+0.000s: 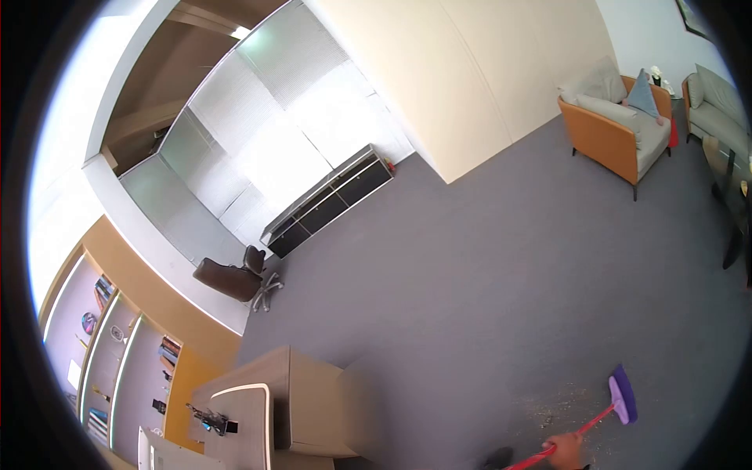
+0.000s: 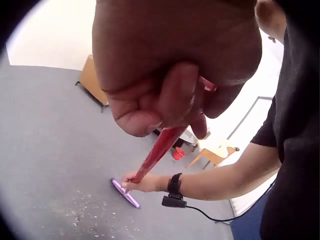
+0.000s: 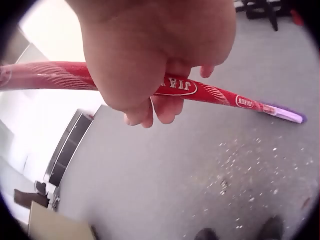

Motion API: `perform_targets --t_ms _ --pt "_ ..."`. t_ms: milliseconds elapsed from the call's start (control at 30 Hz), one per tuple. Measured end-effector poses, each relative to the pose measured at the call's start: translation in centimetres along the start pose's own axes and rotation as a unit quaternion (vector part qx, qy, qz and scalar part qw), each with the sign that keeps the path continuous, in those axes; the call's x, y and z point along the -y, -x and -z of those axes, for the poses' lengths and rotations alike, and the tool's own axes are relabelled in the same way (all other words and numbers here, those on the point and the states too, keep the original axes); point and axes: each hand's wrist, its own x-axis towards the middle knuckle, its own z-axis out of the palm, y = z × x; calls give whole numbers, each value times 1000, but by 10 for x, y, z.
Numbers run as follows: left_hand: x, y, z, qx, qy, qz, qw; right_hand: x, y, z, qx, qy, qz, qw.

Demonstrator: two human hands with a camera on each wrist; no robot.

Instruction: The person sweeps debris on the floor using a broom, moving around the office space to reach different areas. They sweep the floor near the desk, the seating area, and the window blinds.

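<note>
A purple broom head (image 1: 623, 395) rests on the grey floor at the lower right of the head view, bristles beside scattered crumbs (image 1: 556, 403). My right hand (image 1: 565, 452) grips the red handle (image 1: 593, 421) on its lower part; in the right wrist view the fingers of that hand (image 3: 160, 60) curl round the printed handle (image 3: 215, 95). The left hand (image 2: 175, 65) holds the upper end of the handle (image 2: 160, 150) with curled fingers in the left wrist view, and is outside the head view. Light debris (image 3: 240, 175) lies on the floor beside the broom.
A desk (image 1: 313, 407) stands at the lower left, with an office chair (image 1: 231, 278) and a low black cabinet (image 1: 329, 204) beyond. An orange armchair (image 1: 619, 129) is at the upper right, near a dark table (image 1: 728, 176). Shoes (image 3: 271, 227) show below the debris.
</note>
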Motion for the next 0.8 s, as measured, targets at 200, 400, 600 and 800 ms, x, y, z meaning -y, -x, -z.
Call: perform_targets --t_ms 200,400,600,800 --pt "92 110 2 -250 195 -55 947 117 -35 -33 67 -52 77 993" --pt "117 133 29 -154 447 109 874 153 1 21 31 -76 -10 997" --pt "92 -3 -11 -36 348 60 935 48 84 18 17 9 -256 966" --pt "33 -72 -31 -9 279 -141 950 -44 147 -84 -187 -28 -242 952"
